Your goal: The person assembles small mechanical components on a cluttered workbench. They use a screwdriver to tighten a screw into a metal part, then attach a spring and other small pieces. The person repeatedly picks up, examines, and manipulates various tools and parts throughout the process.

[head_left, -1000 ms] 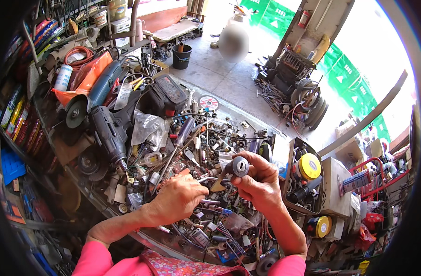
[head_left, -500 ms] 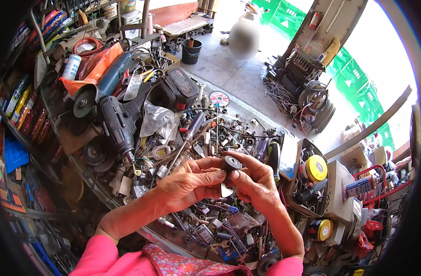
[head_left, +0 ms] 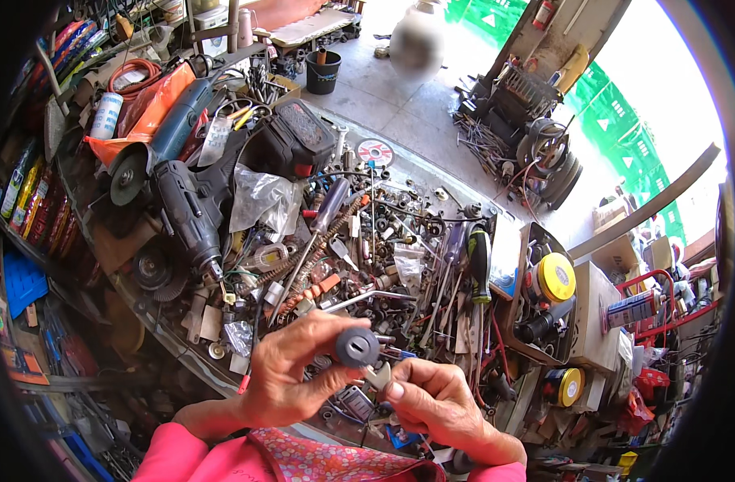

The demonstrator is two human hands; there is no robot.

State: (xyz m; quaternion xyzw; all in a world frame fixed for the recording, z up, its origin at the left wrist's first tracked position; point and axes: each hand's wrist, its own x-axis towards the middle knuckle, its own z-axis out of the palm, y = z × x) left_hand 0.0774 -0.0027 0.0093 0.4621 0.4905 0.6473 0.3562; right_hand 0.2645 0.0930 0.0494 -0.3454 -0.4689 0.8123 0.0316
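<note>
My left hand [head_left: 291, 371] grips a small round dark grey part [head_left: 357, 347] with a ring-shaped face, held up above the cluttered workbench [head_left: 166, 337]. My right hand [head_left: 431, 400] is just below and to the right of it, fingers curled, pinching a small pale metal piece [head_left: 377, 377] beside the round part. Both pink sleeves come in from the lower edge. Under the hands the bench is covered with loose screws, nuts, springs and small metal parts.
A black power drill [head_left: 189, 217] and a blue angle grinder [head_left: 162, 140] lie at the left. Screwdrivers [head_left: 329, 210] and a black tool case [head_left: 303, 136] are at the middle. Yellow tape rolls [head_left: 556, 277] sit in a box at the right. Scrap motor parts [head_left: 536, 145] lie on the concrete floor.
My left hand came up off the bench and took the round part. Both hands then dropped lower in the view, closer to me, and the right hand let go of it.
</note>
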